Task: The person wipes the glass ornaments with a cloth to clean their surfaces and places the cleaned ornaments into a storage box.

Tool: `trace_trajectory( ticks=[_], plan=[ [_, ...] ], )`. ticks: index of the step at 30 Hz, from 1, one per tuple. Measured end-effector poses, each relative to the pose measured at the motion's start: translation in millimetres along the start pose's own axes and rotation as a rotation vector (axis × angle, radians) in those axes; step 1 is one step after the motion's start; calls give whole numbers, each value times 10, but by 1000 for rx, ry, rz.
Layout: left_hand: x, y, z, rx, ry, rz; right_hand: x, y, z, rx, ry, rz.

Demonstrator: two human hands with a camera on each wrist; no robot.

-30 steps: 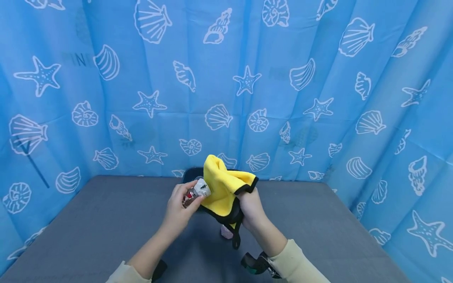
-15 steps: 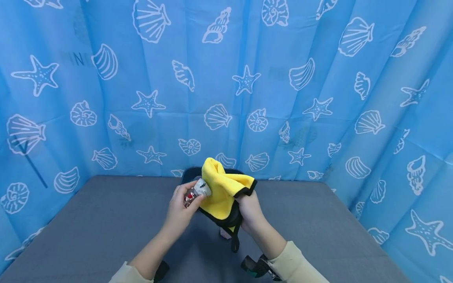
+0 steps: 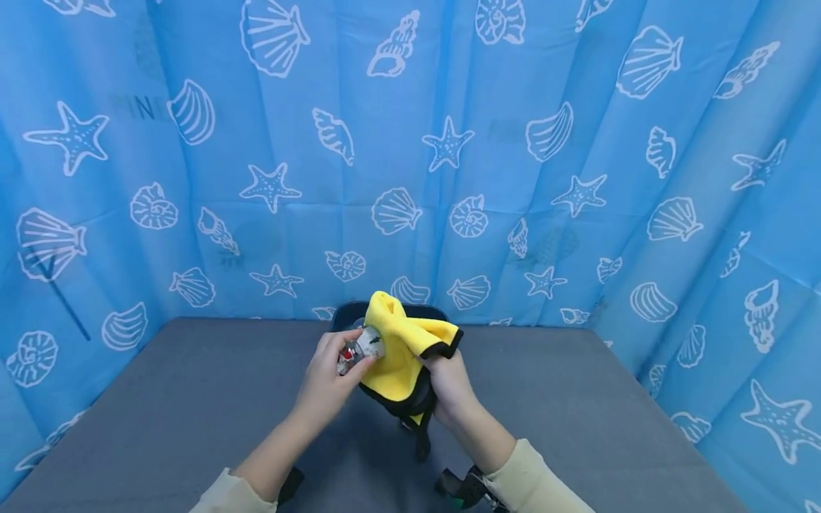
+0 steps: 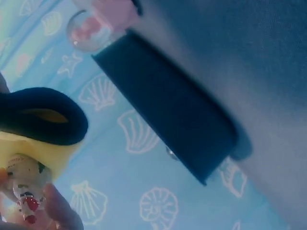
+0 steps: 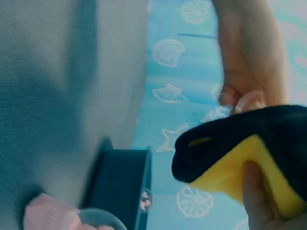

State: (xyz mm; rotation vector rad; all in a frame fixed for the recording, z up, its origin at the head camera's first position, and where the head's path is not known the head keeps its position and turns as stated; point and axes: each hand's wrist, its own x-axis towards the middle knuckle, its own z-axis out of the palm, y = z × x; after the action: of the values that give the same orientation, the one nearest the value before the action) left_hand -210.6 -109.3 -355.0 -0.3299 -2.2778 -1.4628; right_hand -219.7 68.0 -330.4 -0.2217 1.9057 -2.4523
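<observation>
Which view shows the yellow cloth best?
The head view: the cloth sits wholly inside the frame, though the globe covers part of it. The left wrist view catches only a piece, cut by the left edge; the right wrist view shows a black and yellow part, cut off at the right.

Head view forward and down, wrist views close, yellow cloth (image 3: pixel 393 367) in all.

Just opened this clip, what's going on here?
A person's left hand holds a small ornament with a pale base and a red detail, while their right hand grips a yellow cloth edged in black. The cloth appears to be up against the ornament's base. On the grey table, a pink ornament with a clear globe sits near a dark bin.
</observation>
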Motion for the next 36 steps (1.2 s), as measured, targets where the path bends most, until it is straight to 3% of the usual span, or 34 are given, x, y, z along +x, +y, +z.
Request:
trace_trajectory(
  ticks=[6, 9, 17, 21, 24, 31, 33, 36],
  plan=[
    [58, 32, -49, -150, -46, -162, 65, -4, -25, 43, 37, -12],
    [70, 50, -44, -189, -83, -199, 50, 50, 33, 48, 16, 3],
    [113, 28, -5, -58, -72, -88, -38, 88, 81, 92, 29, 76],
    [165, 45, -26, -15, -87, -105, 0, 29, 3, 145, 26, 104],
    [226, 58, -48, -51, -106, -171, 43, -12, -85, 195, 46, 108],
    [487, 50, -125, -202, -242, -459, 92, -137, -347, 246, 98, 74],
    [570, 30, -134, -188, -292, -492, 89, -172, -418, 250, 112, 66],
    [684, -15, -121, -133, -337, -486, 78, -214, -499, 255, 127, 59]
  ],
)
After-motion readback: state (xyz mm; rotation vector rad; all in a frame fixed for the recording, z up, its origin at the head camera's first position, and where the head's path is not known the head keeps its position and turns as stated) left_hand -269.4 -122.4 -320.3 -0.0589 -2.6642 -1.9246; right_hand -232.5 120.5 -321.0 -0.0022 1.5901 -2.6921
